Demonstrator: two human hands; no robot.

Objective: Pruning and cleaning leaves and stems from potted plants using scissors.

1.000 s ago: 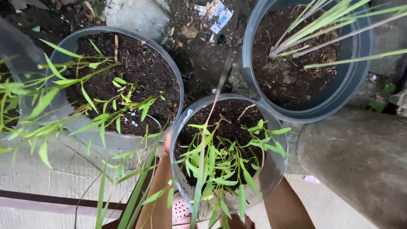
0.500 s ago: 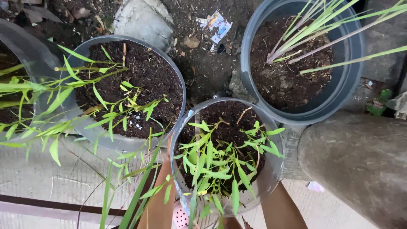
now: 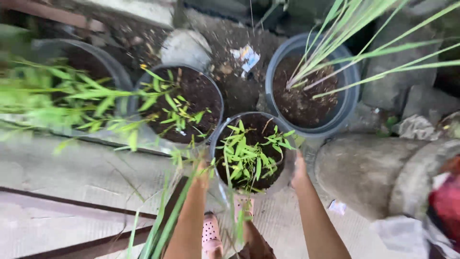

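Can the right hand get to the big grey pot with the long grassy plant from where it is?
Probably yes. The right hand grips the rim of the small dark round pot of leafy green sprouts, and the big grey round pot of long grass blades stands right beside it with nothing between, though the hand would have to let go.

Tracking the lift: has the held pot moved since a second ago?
No: the held pot still sits against the big pot's near rim; only the view pulled back.

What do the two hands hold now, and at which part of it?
Both hold the small dark plant pot by its sides: the left hand on the left wall, the right hand on the right wall near the rim.
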